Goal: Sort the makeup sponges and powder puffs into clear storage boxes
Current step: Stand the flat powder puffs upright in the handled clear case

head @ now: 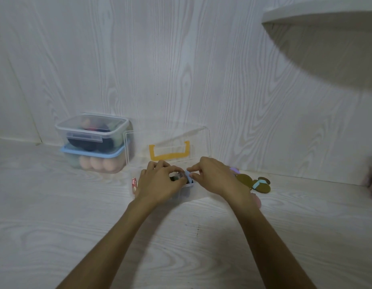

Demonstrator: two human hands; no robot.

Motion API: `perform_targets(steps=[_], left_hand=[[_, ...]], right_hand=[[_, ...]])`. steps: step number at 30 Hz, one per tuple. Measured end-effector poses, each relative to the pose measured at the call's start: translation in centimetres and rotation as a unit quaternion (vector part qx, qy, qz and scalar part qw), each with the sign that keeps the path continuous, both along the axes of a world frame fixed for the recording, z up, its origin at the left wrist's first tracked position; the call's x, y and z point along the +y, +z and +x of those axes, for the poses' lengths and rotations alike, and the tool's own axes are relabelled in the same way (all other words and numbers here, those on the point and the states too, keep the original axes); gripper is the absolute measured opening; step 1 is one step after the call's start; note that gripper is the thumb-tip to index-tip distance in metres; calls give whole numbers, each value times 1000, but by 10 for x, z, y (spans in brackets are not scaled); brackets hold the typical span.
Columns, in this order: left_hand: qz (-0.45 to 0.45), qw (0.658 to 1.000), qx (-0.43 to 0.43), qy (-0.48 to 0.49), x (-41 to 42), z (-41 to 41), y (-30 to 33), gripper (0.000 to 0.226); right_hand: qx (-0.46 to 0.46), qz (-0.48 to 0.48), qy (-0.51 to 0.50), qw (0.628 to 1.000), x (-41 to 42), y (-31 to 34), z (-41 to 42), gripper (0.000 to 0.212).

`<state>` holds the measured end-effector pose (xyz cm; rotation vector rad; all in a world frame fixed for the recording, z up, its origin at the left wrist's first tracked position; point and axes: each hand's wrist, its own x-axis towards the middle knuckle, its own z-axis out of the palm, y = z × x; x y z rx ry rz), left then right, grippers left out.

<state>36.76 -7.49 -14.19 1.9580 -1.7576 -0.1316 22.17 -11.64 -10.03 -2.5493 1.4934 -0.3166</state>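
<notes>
A clear storage box [191,191] stands open in the middle, its lid [198,140] with a yellow handle leaning back against the wall. My left hand [160,181] and my right hand [214,177] meet over the box, both pinching a light blue powder puff [189,175] among dark items inside. Brown round powder puffs [244,180] with a light blue strap [257,184] lie to the right of the box. A purple puff [234,170] peeks out behind my right hand. What else the box holds is hidden by my hands.
At the back left, two closed boxes are stacked: a clear-lidded one [91,132] with dark and coloured sponges on a blue-lidded one [95,161] with peach egg sponges. A pink patterned item [134,184] lies left of the open box. A white shelf [327,19] overhangs top right.
</notes>
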Motion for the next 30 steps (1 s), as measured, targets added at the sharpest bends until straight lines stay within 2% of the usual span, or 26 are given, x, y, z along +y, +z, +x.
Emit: perform_targets(steps=[3,8,13,15,19,23,25,27,30], left_hand=[[-3,1000,0,-8,1,0,0,35],[-29,999,-23,-20,1,2,-3,38],[-84,990,-111,-35,3,1,-9,68],[-104,983,-143,-44,3,1,-12,66],[-109,983,-141,-46,4,1,-11,66],[-79,990,-100,-66,7,1,-8,49],[-66,988,-109,-91,9,2,-6,54],[-59,986,-119,-102,10,3,-4,58],[-52,985,-125,-111,9,5,-3,58]], right_hand=[[21,-25,-1,999,2,1,1,29],[-2,-27,-31,999,2,3,4,22],[81,-5,12,997,1,3,8,27],[78,7,20,997,2,6,6,33],[40,-33,23,998,0,10,0,40],[81,8,17,997,-2,10,-4,47],[89,36,33,995,-4,11,-8,48],[49,68,58,995,-9,11,-14,45],[-117,67,5,991,-23,13,-41,33]])
